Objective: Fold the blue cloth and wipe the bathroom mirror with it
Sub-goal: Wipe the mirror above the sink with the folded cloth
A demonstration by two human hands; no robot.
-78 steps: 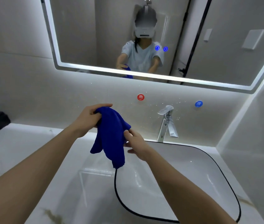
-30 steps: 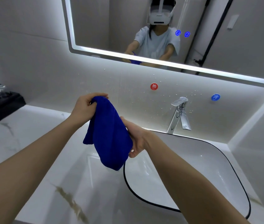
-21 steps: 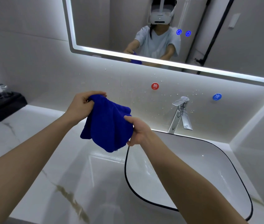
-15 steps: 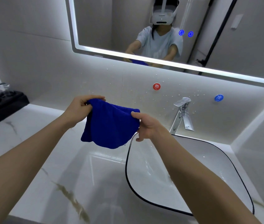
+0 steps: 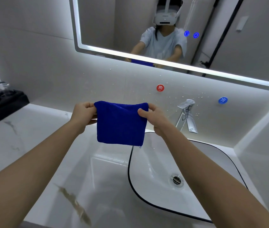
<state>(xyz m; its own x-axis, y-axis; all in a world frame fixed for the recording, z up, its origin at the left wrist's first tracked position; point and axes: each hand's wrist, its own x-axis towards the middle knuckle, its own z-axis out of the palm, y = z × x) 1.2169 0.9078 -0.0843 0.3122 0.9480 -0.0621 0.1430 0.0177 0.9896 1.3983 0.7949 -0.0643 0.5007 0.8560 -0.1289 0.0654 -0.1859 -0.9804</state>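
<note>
My left hand (image 5: 84, 112) was pinched closed on the upper left corner of the blue cloth (image 5: 121, 123), and my right hand (image 5: 153, 116) was pinched closed on the upper right corner, thumb in front. Between them the cloth hung flat as a compact rectangle, held up in the air above the near edge of the sink (image 5: 148, 203) and the white marble surface (image 5: 36, 145). It looked doubled over, so I judged the folding to be done or nearly so, though I could not count the layers. The wiping had not begun: the cloth was well below the mirror (image 5: 114, 27) and apart from its glass. A chrome tap (image 5: 187, 116) stood to the right, and a black tray (image 5: 3, 104) sat at the far left.
</note>
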